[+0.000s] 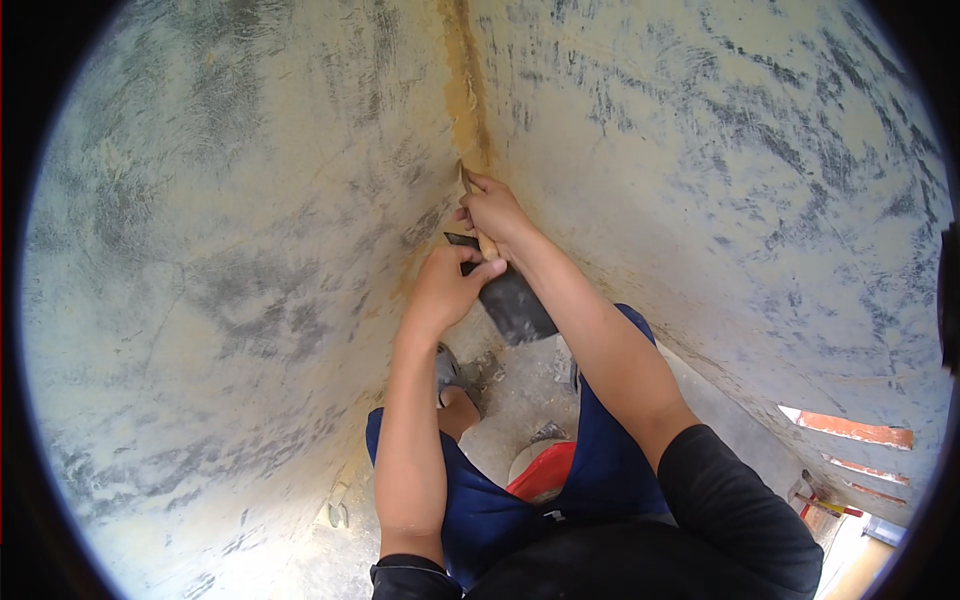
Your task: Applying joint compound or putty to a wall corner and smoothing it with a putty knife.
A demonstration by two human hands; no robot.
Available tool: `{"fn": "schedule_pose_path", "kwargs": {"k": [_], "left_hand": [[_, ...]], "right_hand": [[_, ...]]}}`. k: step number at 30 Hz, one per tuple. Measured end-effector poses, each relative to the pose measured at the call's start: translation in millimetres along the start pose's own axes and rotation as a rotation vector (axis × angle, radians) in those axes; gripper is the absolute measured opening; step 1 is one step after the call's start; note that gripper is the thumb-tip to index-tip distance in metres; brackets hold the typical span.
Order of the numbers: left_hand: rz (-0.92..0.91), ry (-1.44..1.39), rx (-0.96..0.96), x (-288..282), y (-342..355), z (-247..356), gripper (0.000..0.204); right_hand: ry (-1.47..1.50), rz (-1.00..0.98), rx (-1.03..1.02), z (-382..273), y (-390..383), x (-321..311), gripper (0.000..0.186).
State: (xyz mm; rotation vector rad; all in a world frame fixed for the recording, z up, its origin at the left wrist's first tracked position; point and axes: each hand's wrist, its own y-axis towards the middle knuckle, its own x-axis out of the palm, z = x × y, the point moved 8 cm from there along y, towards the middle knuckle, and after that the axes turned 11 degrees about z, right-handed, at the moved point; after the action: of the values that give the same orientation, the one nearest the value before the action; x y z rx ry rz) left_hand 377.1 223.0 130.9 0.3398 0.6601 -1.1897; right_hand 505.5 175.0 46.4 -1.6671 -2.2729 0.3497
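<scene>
In front of me two plastered walls meet in a corner, with a yellow-brown strip (460, 90) of filler running down it. My right hand (497, 215) is closed around a small pointing trowel with a wooden handle (487, 245); its narrow blade points up at the lower part of the strip. Just below, my left hand (443, 285) pinches the edge of a black mortar pan (518, 308), its thumb close to the handle's end. The pan hangs tilted beneath my hands, and its contents cannot be made out.
Between my legs stands a red bucket (545, 472) on the grey concrete floor (510, 400). A grey shoe (455, 372) is near the corner. Walls rise close on both sides. At the lower right the wall has slots with orange edges (860, 430), and tools with red and yellow handles (830, 507) lie beyond.
</scene>
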Motion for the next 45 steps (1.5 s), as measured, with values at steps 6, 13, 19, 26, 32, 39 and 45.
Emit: {"fn": "schedule_pose_path", "kwargs": {"k": [6, 13, 19, 26, 32, 39, 45], "left_hand": [[0.158, 0.214, 0.008, -11.7, 3.7, -23.9, 0.036], [0.454, 0.048, -0.133, -7.3, 40.0, 0.3, 0.051], [0.425, 0.007, -0.152, 8.4, 59.4, 18.2, 0.055], [0.624, -0.015, 0.018, 10.1, 82.5, 20.5, 0.044], [0.589, 0.001, 0.039, 9.4, 93.4, 20.6, 0.049], [0.418, 0.100, -0.078, -3.1, 76.7, -12.1, 0.070], [0.357, -0.122, -0.072, -7.3, 79.1, -36.8, 0.071]], "right_hand": [[-0.150, -0.099, 0.077, -18.3, -48.5, -15.9, 0.067], [0.011, -0.225, 0.042, -22.2, -58.3, -43.7, 0.067], [-0.068, -0.323, 0.059, -23.1, -76.8, -47.5, 0.060], [-0.228, -0.229, -0.028, -21.1, -97.4, -53.4, 0.064], [-0.329, 0.051, -0.281, 7.4, -59.9, -71.0, 0.058], [-0.334, 0.030, -0.048, -16.9, -86.3, -45.8, 0.060], [-0.193, 0.188, -0.258, -12.3, -85.8, -17.1, 0.049]]}}
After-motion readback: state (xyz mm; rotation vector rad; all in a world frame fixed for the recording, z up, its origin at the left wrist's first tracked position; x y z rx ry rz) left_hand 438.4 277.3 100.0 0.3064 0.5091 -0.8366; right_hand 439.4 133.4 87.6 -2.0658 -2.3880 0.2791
